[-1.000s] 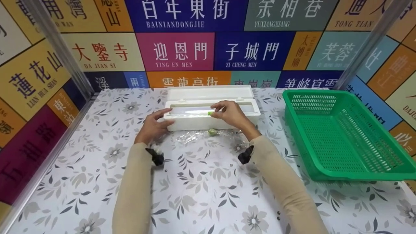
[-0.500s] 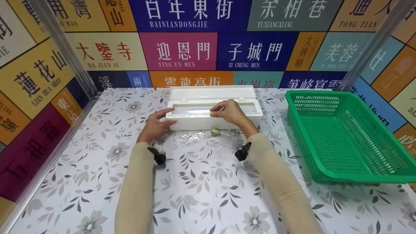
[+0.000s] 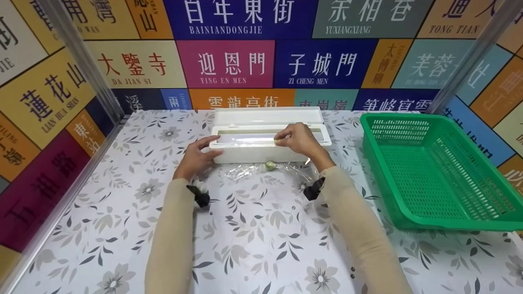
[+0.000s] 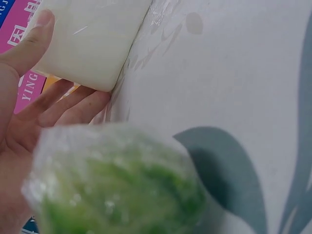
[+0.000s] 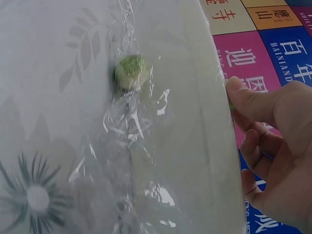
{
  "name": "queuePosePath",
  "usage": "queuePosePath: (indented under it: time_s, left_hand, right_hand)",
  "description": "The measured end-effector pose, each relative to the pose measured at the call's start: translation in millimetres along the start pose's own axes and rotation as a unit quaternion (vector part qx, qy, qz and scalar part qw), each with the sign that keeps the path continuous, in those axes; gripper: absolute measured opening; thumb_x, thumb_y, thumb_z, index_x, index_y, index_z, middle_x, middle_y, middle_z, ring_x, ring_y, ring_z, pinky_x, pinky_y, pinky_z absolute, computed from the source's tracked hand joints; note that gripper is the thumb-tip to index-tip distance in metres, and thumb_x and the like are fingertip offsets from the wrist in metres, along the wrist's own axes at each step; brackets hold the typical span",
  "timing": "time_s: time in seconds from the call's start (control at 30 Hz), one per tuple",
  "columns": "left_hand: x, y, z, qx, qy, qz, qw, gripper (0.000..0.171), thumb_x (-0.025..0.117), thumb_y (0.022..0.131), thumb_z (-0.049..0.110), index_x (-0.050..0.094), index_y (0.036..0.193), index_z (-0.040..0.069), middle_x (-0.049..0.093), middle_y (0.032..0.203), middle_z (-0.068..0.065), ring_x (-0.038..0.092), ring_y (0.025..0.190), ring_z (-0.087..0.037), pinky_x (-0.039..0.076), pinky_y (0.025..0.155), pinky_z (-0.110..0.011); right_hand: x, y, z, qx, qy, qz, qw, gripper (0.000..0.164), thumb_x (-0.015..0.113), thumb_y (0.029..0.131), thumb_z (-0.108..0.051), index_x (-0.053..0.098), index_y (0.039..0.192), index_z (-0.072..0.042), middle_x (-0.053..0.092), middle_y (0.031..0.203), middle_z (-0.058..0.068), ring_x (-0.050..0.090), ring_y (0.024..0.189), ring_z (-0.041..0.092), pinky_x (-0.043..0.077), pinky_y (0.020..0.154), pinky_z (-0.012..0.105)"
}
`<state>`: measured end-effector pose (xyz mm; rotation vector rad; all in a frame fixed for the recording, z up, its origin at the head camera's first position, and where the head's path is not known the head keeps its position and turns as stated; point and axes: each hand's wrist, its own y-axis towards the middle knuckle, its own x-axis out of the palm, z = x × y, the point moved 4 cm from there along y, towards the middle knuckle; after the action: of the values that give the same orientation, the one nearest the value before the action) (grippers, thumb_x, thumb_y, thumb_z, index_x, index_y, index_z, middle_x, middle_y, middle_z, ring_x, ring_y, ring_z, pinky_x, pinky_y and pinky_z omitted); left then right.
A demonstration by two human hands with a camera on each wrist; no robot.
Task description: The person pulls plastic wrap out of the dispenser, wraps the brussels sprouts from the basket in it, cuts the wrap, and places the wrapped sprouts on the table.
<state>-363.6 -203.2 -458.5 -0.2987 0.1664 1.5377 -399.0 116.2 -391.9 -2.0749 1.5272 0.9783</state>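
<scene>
A long white cling film box (image 3: 245, 154) stands at the back middle of the table, its lid (image 3: 267, 115) raised. My left hand (image 3: 197, 157) grips the box's left end, thumb on one face and fingers at the end in the left wrist view. On the front top edge, my right hand (image 3: 300, 141) pinches a small green slide cutter (image 3: 276, 141), mostly hidden by the fingertips. Clear cling film (image 5: 129, 122) hangs down the front onto the table. A small round green vegetable (image 3: 270, 165) lies on or under that film; which, I cannot tell.
A film-wrapped green item (image 4: 117, 180) looms close up in the left wrist view. To the right stands a green perforated plastic basket (image 3: 402, 200). A patterned cloth (image 3: 253, 245) covers the table, and sign-printed panels (image 3: 229, 65) enclose the back and sides.
My right hand shifts slightly left along the box's front edge, then moves right with the slide cutter. The left hand keeps its hold on the box's end.
</scene>
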Motion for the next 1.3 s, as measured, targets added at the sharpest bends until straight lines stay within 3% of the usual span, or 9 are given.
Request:
queuePosePath:
  time_s: [0.2, 0.33, 0.4, 0.53, 0.73, 0.9, 1.13, 1.3]
  left_hand:
    - [1.3, 1.6, 0.2, -0.003, 0.012, 0.001, 0.9999, 0.056, 0.080, 0.085, 0.032, 0.059, 0.137, 0.039, 0.047, 0.154, -0.004, 0.045, 0.140, -0.022, 0.047, 0.113, -0.041]
    - [-0.9, 1.1, 1.3, 0.004, 0.012, -0.005, 0.9999, 0.058, 0.080, 0.085, 0.033, 0.058, 0.139, 0.037, 0.047, 0.155, -0.005, 0.046, 0.139, -0.023, 0.050, 0.110, -0.040]
    - [-3.4, 0.8, 1.0, 0.006, 0.013, -0.003, 0.9999, 0.060, 0.080, 0.085, 0.032, 0.057, 0.140, 0.036, 0.047, 0.154, -0.006, 0.050, 0.134, -0.023, 0.055, 0.102, -0.038]
    - [-3.1, 0.9, 0.9, 0.006, 0.005, -0.006, 1.0000, 0.061, 0.080, 0.086, 0.031, 0.056, 0.142, 0.033, 0.047, 0.154, -0.006, 0.056, 0.125, -0.023, 0.060, 0.085, -0.032]
    - [1.6, -1.0, 1.6, -0.008, 0.003, -0.005, 1.0000, 0.060, 0.079, 0.086, 0.030, 0.056, 0.141, 0.035, 0.046, 0.156, -0.004, 0.052, 0.132, -0.022, 0.060, 0.091, -0.032]
    - [3.1, -2.7, 3.7, -0.005, 0.000, -0.003, 1.0000, 0.059, 0.078, 0.087, 0.030, 0.056, 0.140, 0.037, 0.045, 0.156, -0.004, 0.057, 0.126, -0.023, 0.061, 0.090, -0.035]
    - [3.4, -2.0, 2.1, -0.009, -0.008, -0.006, 0.9999, 0.058, 0.078, 0.087, 0.027, 0.057, 0.140, 0.037, 0.046, 0.154, -0.004, 0.059, 0.122, -0.023, 0.061, 0.087, -0.034]
    - [2.7, -1.9, 1.3, -0.008, -0.007, -0.004, 0.9999, 0.058, 0.078, 0.087, 0.028, 0.057, 0.140, 0.036, 0.047, 0.154, -0.004, 0.059, 0.121, -0.022, 0.061, 0.087, -0.033]
  right_hand:
    - [-38.8, -19.4, 34.8, 0.033, -0.001, 0.026, 0.999, 0.013, 0.075, 0.090, -0.014, 0.081, 0.100, -0.010, 0.073, 0.106, 0.012, 0.059, 0.091, 0.021, 0.049, 0.073, 0.029]
    - [-53.1, -31.0, 50.6, 0.059, 0.004, 0.072, 0.996, 0.011, 0.072, 0.092, -0.012, 0.081, 0.099, -0.011, 0.071, 0.104, 0.010, 0.054, 0.083, 0.018, 0.044, 0.065, 0.026]
    - [-54.0, -32.9, 52.1, 0.066, 0.020, 0.085, 0.994, 0.013, 0.070, 0.093, -0.011, 0.080, 0.102, -0.012, 0.069, 0.104, 0.010, 0.052, 0.080, 0.017, 0.044, 0.063, 0.025]
    - [-50.8, -34.5, 52.8, 0.088, 0.070, 0.072, 0.991, 0.023, 0.069, 0.095, -0.022, 0.076, 0.115, -0.015, 0.069, 0.115, 0.010, 0.056, 0.088, 0.019, 0.048, 0.069, 0.026]
    - [-42.1, -30.7, 55.2, 0.131, 0.072, 0.061, 0.987, 0.046, 0.078, 0.084, -0.048, 0.075, 0.118, -0.018, 0.065, 0.124, 0.011, 0.059, 0.109, 0.025, 0.053, 0.086, 0.036]
    - [-37.5, -28.5, 54.5, 0.154, 0.037, 0.066, 0.985, 0.058, 0.081, 0.076, -0.058, 0.073, 0.120, -0.021, 0.060, 0.131, 0.011, 0.057, 0.117, 0.029, 0.052, 0.093, 0.043]
    - [-34.7, -28.6, 51.0, 0.143, 0.015, 0.080, 0.986, 0.042, 0.081, 0.081, -0.046, 0.075, 0.111, -0.017, 0.060, 0.128, 0.013, 0.056, 0.115, 0.031, 0.047, 0.094, 0.045]
    - [-35.5, -30.2, 51.9, 0.111, 0.025, 0.112, 0.987, 0.028, 0.075, 0.085, -0.030, 0.076, 0.106, -0.012, 0.061, 0.121, 0.014, 0.057, 0.111, 0.031, 0.046, 0.092, 0.042]
